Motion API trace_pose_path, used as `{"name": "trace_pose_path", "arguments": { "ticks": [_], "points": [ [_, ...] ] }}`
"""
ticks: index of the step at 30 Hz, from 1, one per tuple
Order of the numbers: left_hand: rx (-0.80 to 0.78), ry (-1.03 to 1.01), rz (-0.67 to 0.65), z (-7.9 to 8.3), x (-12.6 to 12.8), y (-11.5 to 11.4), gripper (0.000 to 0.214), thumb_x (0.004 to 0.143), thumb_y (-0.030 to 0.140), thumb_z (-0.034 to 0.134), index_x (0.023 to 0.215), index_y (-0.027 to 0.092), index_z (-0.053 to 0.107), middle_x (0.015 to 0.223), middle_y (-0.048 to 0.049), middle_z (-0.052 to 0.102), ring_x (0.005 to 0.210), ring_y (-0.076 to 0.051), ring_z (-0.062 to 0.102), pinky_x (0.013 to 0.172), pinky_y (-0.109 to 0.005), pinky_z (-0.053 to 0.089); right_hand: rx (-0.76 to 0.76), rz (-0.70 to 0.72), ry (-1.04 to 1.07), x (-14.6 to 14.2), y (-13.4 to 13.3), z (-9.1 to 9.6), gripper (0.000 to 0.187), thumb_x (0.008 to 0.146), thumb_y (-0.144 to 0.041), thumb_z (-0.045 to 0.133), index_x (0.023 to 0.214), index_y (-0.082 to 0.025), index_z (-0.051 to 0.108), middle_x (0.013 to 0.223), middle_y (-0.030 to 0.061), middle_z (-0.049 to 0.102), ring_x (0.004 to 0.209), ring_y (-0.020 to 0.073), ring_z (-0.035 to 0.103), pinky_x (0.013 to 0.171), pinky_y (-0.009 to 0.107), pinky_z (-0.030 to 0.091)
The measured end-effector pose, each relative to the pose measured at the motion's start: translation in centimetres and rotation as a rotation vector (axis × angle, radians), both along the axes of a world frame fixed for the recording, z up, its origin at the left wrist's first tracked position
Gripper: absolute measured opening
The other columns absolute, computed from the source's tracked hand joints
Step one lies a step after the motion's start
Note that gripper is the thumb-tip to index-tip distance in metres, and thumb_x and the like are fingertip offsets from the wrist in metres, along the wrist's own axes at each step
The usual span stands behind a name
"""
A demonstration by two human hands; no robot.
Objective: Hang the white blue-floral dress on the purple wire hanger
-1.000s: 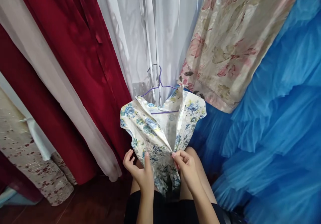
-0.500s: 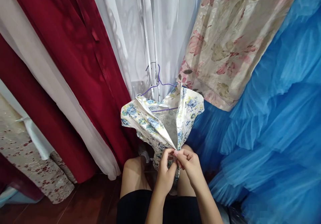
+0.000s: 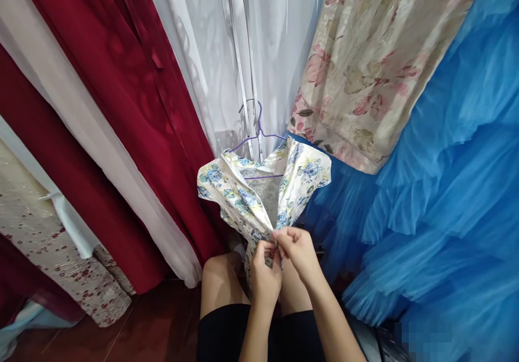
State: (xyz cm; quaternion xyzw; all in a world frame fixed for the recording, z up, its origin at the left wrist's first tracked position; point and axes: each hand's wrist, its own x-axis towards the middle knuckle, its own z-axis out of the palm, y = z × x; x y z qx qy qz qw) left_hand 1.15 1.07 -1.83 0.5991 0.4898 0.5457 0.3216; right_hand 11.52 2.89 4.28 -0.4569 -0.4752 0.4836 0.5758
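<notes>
**A:** Report the hanging stock, left side first.

**B:** At far left hung a beige speckled fabric [image 3: 60, 264]. Next came a pale sheer panel [image 3: 81, 135], then a dark red garment [image 3: 121, 107]. All three reached down toward the wooden floor [image 3: 154, 324].

**A:** Centre position?

**B:** A white sheer garment [image 3: 243, 43] hung at the back. In front of it a purple wire hanger [image 3: 259, 129] carried a blue-flowered garment [image 3: 227, 189], with the shoulders seated on the wire.

**A:** State of the hands?

**B:** The left hand [image 3: 264, 275] was closed, its fingers pinching the garment's left front edge. The right hand [image 3: 298, 248] was closed in a narrow pinch on the opposite edge. The two hands touched each other, low on the garment and above the person's knees.

**A:** How far along was the front?

**B:** The two front edges met at the pinch point. Above it the front gaped open up to the collar, so that length appeared unfastened. Below the hands the fabric was hidden, and I could not tell whether it was fastened.

**A:** Right side?

**B:** A cream fabric with pink flowers [image 3: 365, 70] hung there, and blue tulle [image 3: 446, 189] filled the rest.
</notes>
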Motion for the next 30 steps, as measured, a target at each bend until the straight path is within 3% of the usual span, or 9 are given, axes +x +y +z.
{"name": "trace_pose_path", "arguments": {
  "ticks": [7, 11, 14, 16, 19, 22, 24, 26, 30],
  "points": [
    [-0.011, 0.049, -0.088, 0.5, 0.0, 1.3, 0.011, 0.091, 0.029, 0.058, 0.085, 0.02, 0.059, 0.078, -0.0052, 0.065, 0.073, -0.02, 0.064, 0.068, -0.028, 0.048, 0.221, -0.045, 0.069, 0.7, 9.8, 11.5, 0.03, 0.074, -0.034, 0.073, 0.051, -0.017, 0.061, 0.042, -0.0034, 0.046, 0.041, 0.0084, 0.034, 0.044, 0.026, 0.026],
    [-0.062, 0.157, -0.239, 0.5, -0.7, 1.5, 0.007, 0.086, 0.024, 0.062, 0.08, 0.02, 0.059, 0.07, -0.0015, 0.061, 0.062, -0.016, 0.059, 0.06, -0.025, 0.042, 0.285, -0.09, 0.109, 1.1, 11.1, 14.9, 0.027, 0.072, -0.033, 0.072, 0.054, -0.016, 0.062, 0.044, -0.0034, 0.047, 0.042, 0.0075, 0.034, 0.044, 0.025, 0.024],
    [-0.096, 0.257, -0.332, 0.9, -1.7, 1.4, 0.005, 0.083, 0.02, 0.062, 0.079, 0.02, 0.061, 0.067, -0.0004, 0.06, 0.061, -0.016, 0.058, 0.059, -0.024, 0.042, 0.333, -0.059, 0.129, 1.6, 10.2, 14.8, 0.028, 0.072, -0.036, 0.072, 0.057, -0.015, 0.063, 0.046, -0.0041, 0.047, 0.043, 0.0066, 0.033, 0.044, 0.025, 0.022],
    [-0.095, 0.283, -0.344, 2.7, -2.7, 1.7, 0.003, 0.085, 0.021, 0.061, 0.083, 0.02, 0.063, 0.073, -0.0022, 0.064, 0.068, -0.018, 0.062, 0.063, -0.026, 0.045, 0.319, -0.04, 0.158, 2.0, 9.6, 14.2, 0.026, 0.073, -0.038, 0.073, 0.063, -0.015, 0.067, 0.046, -0.0055, 0.045, 0.043, 0.0064, 0.031, 0.044, 0.025, 0.021],
    [0.037, 0.254, -0.227, 8.2, -4.0, 3.6, 0.012, 0.093, 0.028, 0.058, 0.098, 0.022, 0.066, 0.091, -0.0051, 0.07, 0.085, -0.02, 0.066, 0.075, -0.028, 0.049, 0.3, -0.052, 0.148, 2.2, 8.8, 13.4, 0.026, 0.073, -0.04, 0.073, 0.07, -0.015, 0.069, 0.045, -0.0066, 0.043, 0.043, 0.0069, 0.03, 0.044, 0.025, 0.021],
    [0.344, 0.221, -0.083, 15.0, -4.2, 7.1, 0.028, 0.097, 0.03, 0.055, 0.124, 0.024, 0.062, 0.094, -0.0036, 0.068, 0.085, -0.018, 0.064, 0.081, -0.029, 0.049, 0.345, -0.063, 0.045, 2.2, 8.2, 13.4, 0.029, 0.077, -0.043, 0.073, 0.069, -0.015, 0.067, 0.046, -0.005, 0.047, 0.044, 0.0083, 0.035, 0.046, 0.025, 0.024],
    [0.511, 0.283, -0.086, 18.4, -3.7, 9.6, 0.034, 0.099, 0.03, 0.052, 0.133, 0.025, 0.058, 0.097, -0.0036, 0.067, 0.082, -0.017, 0.062, 0.077, -0.028, 0.048, 0.388, -0.065, -0.012, 2.0, 8.0, 13.5, 0.03, 0.079, -0.044, 0.071, 0.07, -0.016, 0.066, 0.047, -0.0045, 0.048, 0.045, 0.0089, 0.037, 0.046, 0.025, 0.025],
    [0.635, 0.374, -0.08, 20.3, -2.8, 11.5, 0.024, 0.1, 0.031, 0.052, 0.117, 0.021, 0.066, 0.096, -0.0044, 0.066, 0.083, -0.017, 0.061, 0.077, -0.028, 0.047, 0.429, -0.094, -0.049, 1.9, 8.4, 13.5, 0.029, 0.081, -0.043, 0.069, 0.071, -0.017, 0.064, 0.048, -0.0055, 0.047, 0.045, 0.0086, 0.034, 0.046, 0.025, 0.024],
    [0.774, 0.418, 0.01, 21.2, -1.6, 12.8, 0.023, 0.101, 0.03, 0.051, 0.088, 0.018, 0.065, 0.086, -0.0032, 0.062, 0.084, -0.017, 0.059, 0.08, -0.028, 0.046, 0.45, -0.232, -0.198, 1.5, 10.4, 11.6, 0.026, 0.081, -0.037, 0.065, 0.063, -0.02, 0.057, 0.048, -0.0059, 0.044, 0.045, 0.0092, 0.033, 0.047, 0.025, 0.024]
  ]
}}
